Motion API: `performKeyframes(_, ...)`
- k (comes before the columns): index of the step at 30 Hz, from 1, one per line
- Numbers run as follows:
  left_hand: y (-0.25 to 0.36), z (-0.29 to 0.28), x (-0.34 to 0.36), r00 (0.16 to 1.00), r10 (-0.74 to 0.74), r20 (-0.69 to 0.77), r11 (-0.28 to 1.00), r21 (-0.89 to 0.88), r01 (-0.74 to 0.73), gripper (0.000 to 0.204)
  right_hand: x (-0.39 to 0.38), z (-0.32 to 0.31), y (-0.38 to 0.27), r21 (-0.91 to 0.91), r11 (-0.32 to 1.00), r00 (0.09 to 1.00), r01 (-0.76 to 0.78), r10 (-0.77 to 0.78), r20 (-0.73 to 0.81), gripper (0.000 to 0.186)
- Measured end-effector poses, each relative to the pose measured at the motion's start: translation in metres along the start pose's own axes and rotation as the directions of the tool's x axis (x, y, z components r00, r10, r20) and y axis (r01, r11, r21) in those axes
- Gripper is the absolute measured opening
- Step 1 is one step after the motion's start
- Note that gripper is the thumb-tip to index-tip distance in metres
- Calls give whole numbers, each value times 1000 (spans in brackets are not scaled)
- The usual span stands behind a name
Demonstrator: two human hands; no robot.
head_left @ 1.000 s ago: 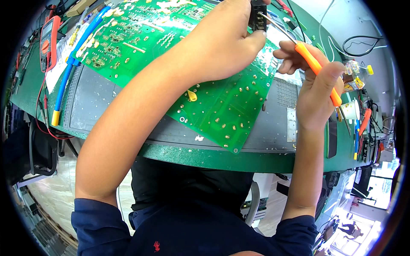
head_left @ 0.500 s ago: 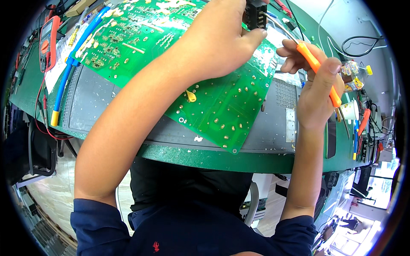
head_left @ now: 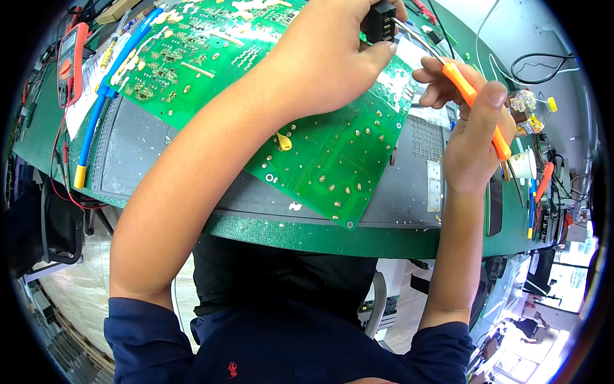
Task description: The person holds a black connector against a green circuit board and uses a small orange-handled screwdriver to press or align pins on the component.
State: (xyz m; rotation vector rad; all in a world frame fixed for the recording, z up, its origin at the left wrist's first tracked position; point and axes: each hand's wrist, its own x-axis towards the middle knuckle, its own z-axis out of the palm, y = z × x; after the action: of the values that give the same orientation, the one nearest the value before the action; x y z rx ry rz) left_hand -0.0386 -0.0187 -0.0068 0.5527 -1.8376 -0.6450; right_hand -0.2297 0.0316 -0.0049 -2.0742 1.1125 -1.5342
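Observation:
Between the fingers and thumb of my left hand (head_left: 342, 61) is a black block-shaped connector (head_left: 382, 25), held over the far right part of a large green circuit board (head_left: 332, 153). My right hand (head_left: 470, 128) grips a screwdriver (head_left: 470, 96) by its orange handle, the thumb lying along it. Its metal shaft slants up and left, and the tip reaches the connector's right side. The exact spot where the tip meets it is too small to make out. A yellow blob-shaped part (head_left: 284, 142) sits on the board beside my left forearm.
Under the board lies a grey mat (head_left: 256, 201) on a green table (head_left: 307, 238). To the left are a red multimeter (head_left: 71, 61) and a blue bar (head_left: 93, 131) with yellow ends. On the right stand a yellow-capped bottle (head_left: 534, 112), a paper cup (head_left: 524, 165) and several tools.
My left hand and the connector have shifted very slightly left, and the connector is turned a little. The screwdriver tip stays against it; my right hand has barely moved.

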Motion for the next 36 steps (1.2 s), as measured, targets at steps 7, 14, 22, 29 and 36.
performKeyframes(7,0,-1,2,999,-35,18,999,-11,35,25,0,-1,1,21,999,1000,-29,29,-1,56)
performKeyframes(14,-5,1,0,1000,-7,18,1000,-27,8,23,-1,1,-1,28,999,999,-44,44,-7,54)
performKeyframes(22,-3,-2,1,1000,-7,22,999,45,6,22,1,3,-4,-27,999,999,-40,40,16,52)
performKeyframes(29,-5,0,1,1000,-1,17,998,66,0,19,4,6,-5,-69,998,999,-11,14,42,46)
performKeyframes(36,-10,-4,3,993,-61,97,997,59,56,18,5,7,-7,-82,996,997,-22,28,68,44)
